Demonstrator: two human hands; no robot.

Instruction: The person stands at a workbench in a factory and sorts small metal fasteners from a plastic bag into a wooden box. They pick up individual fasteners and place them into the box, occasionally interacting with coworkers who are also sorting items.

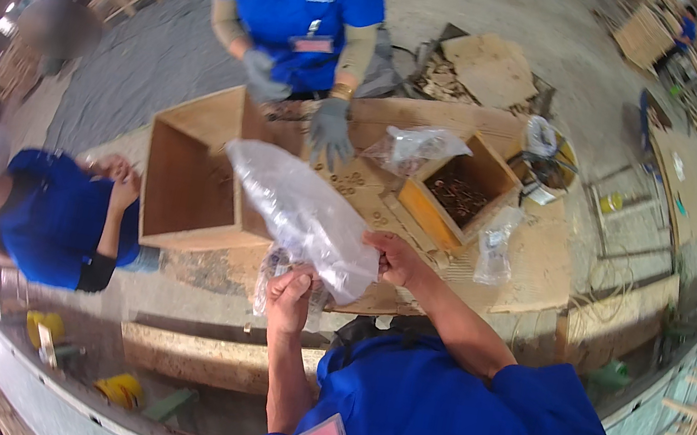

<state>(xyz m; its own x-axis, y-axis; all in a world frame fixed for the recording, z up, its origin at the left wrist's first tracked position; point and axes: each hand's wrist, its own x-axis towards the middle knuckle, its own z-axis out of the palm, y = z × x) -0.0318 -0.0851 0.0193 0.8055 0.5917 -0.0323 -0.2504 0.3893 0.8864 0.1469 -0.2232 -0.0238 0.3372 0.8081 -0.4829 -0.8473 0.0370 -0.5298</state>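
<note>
The scene was bright with soft daylight, and strong glare burned at the lower left rim. Fisheye distortion bent the edges, the corners were black, and shadows stayed weak.

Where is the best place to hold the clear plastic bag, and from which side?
Probably at its lower edge, from the near side. The clear plastic bag is limp and stretches away over the wooden box; the left hand and right hand already pinch that near edge.
</note>
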